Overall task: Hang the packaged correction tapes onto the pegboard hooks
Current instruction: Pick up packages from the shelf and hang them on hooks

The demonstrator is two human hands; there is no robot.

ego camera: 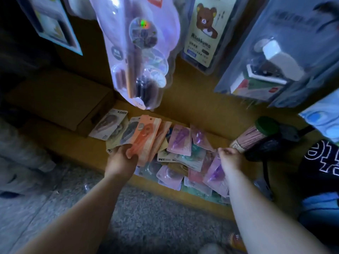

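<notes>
The left hand, at frame centre, is holding a fanned stack of flat, glossy orange packs, its grip curling round the stack's lower edge. The right hand, right of centre, is pinching one purple pack by its top. Below both, a loose pile of rectangular plastic-fronted packs is lying on a brown cardboard surface; their number cannot be counted.

The correction tape packs lie heaped in a shallow cardboard tray on the floor, spread from its left edge past its middle. A carton sits at the tray's far left corner and a jar lies at its right edge. Above the far edge, behind the heap, dangle hanging packs
</notes>
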